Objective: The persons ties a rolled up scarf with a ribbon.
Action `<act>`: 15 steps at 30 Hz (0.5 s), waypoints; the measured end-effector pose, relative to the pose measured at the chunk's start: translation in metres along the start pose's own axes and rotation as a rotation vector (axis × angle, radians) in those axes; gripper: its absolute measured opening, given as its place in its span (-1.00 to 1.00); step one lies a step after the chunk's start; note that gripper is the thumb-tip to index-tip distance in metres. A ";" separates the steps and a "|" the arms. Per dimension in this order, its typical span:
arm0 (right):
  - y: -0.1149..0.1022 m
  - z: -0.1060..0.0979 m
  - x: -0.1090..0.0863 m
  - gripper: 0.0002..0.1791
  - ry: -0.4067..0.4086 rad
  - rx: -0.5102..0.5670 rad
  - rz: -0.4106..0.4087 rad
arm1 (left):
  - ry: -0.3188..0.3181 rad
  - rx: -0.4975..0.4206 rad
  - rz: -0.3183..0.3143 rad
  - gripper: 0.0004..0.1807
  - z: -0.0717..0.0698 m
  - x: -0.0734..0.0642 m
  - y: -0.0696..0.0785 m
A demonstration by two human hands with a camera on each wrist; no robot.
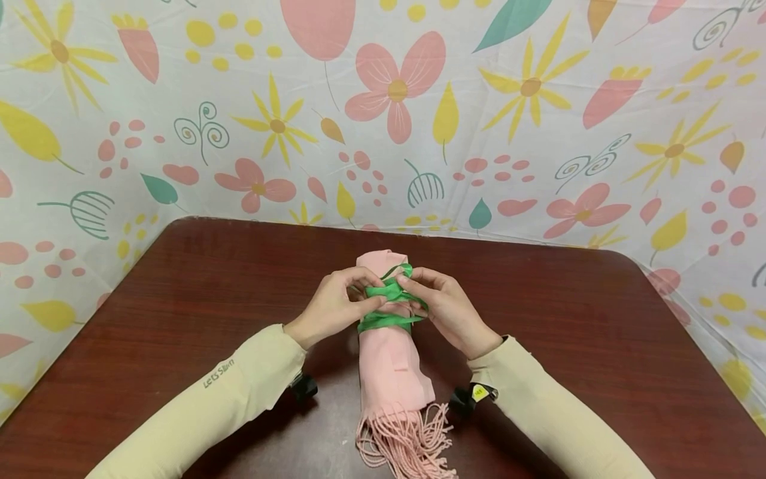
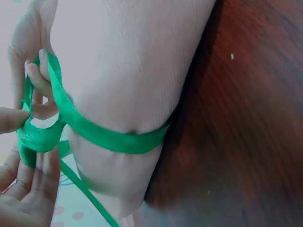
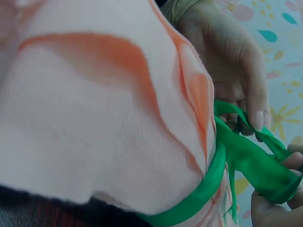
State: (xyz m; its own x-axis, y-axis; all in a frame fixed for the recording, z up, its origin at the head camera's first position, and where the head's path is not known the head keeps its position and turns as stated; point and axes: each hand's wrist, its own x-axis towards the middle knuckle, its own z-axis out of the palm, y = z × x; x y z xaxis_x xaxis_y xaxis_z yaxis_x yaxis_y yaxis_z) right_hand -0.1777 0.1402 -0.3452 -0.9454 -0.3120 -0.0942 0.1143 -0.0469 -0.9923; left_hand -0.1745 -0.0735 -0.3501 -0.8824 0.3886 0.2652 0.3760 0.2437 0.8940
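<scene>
A rolled pink scarf (image 1: 389, 362) with a fringed near end lies lengthwise on the table. Green ribbon (image 1: 383, 320) goes round its far half, and more of it is gathered in loops above the roll. My left hand (image 1: 335, 303) pinches a ribbon loop between thumb and fingers from the left side. From the right, my right hand (image 1: 455, 309) pinches another part of the ribbon. Close up in the left wrist view, the ribbon (image 2: 125, 141) lies as a band across the scarf (image 2: 128, 61). In the right wrist view, a broad ribbon loop (image 3: 265, 170) stretches beside the scarf roll (image 3: 109, 118).
The dark brown wooden table (image 1: 227, 279) extends on both sides of the scarf. Behind it hangs a white cloth (image 1: 317, 179) printed with flowers and leaves. Loose pink fringe (image 1: 407, 439) spreads toward the near edge. Dark wrist cameras (image 1: 304, 387) sit below the sleeves.
</scene>
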 end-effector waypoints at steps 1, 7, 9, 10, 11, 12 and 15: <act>0.000 -0.001 0.000 -0.91 -0.003 -0.003 -0.003 | -0.006 -0.002 -0.004 -0.85 -0.001 0.000 0.000; 0.001 -0.003 0.002 -0.92 0.009 -0.027 -0.011 | -0.022 0.057 -0.038 -0.86 -0.010 -0.002 0.002; 0.001 -0.002 0.002 -0.93 0.015 -0.040 -0.014 | -0.009 0.112 -0.037 -0.90 -0.013 -0.002 0.003; 0.002 -0.002 0.003 -0.92 0.017 -0.047 -0.016 | -0.001 0.141 -0.033 -0.92 -0.015 -0.002 0.003; 0.002 -0.001 0.003 -0.91 0.019 -0.050 -0.018 | 0.007 0.161 -0.032 -0.95 -0.016 -0.002 0.003; 0.002 -0.001 0.003 -0.90 0.019 -0.050 -0.022 | 0.013 0.175 -0.032 -0.97 -0.017 -0.002 0.005; 0.004 -0.001 0.003 -0.90 0.019 -0.046 -0.032 | 0.039 0.201 -0.027 -0.91 -0.019 -0.003 0.008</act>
State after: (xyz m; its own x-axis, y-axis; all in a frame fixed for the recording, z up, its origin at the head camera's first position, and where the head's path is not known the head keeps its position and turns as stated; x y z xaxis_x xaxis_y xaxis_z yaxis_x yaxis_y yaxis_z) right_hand -0.1806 0.1400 -0.3492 -0.9541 -0.2927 -0.0638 0.0705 -0.0125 -0.9974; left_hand -0.1737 -0.0893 -0.3369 -0.9019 0.3453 0.2595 0.3974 0.4278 0.8119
